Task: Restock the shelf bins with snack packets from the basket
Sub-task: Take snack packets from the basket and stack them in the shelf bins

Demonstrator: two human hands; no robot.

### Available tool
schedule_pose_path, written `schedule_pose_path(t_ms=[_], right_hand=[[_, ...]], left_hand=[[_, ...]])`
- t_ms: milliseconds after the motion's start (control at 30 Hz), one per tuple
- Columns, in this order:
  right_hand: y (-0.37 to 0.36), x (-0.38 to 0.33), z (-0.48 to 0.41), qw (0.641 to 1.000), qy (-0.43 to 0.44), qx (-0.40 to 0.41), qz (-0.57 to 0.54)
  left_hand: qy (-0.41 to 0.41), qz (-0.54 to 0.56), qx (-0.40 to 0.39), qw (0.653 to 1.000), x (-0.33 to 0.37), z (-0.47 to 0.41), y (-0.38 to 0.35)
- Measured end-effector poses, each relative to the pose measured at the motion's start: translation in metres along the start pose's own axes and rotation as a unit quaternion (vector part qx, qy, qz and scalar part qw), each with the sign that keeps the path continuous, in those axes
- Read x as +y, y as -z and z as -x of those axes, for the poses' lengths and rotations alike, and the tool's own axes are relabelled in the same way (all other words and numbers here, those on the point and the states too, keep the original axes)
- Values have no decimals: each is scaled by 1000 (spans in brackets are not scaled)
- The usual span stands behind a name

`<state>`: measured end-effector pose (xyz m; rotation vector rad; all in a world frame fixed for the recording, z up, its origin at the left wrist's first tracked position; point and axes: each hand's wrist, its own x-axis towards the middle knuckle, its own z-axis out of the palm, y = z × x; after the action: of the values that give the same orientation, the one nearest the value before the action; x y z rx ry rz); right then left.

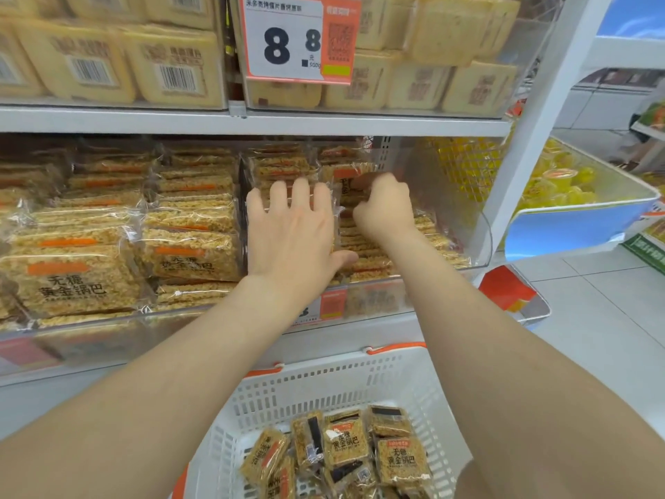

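Because each of the snack packets point(346, 442) is a thin slab of golden puffed-rice crisp in clear film with an orange label, it likely handles light, stiff, brittle and a little slippery, so it is best taken by the edges without squeezing. One packet point(354, 189) sits upright in the clear shelf bin point(484, 243), its top gripped by the curled right hand point(385, 207). The left hand point(291, 232), flat and spread, presses the neighbouring stack point(284, 167). More lie in the white basket point(324, 376) below.
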<state>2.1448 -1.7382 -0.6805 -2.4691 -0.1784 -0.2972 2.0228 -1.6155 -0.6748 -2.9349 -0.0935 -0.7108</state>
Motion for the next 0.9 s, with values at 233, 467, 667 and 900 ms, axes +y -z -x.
schedule_pose_path(t_ms=[233,467,667,900], right_hand=[[14,18,27,994,78,-18,70],[54,34,80,963,247,50,93],[78,54,139,940,220,-214,146],[30,122,158,833,108,-407,359]], left_hand=[[-12,-41,-22,999,5,10,3],[-158,67,107,979,31,49,23],[-233,86,-155,956,46,79,22],[-287,-37,-456,841,70,109,-15]])
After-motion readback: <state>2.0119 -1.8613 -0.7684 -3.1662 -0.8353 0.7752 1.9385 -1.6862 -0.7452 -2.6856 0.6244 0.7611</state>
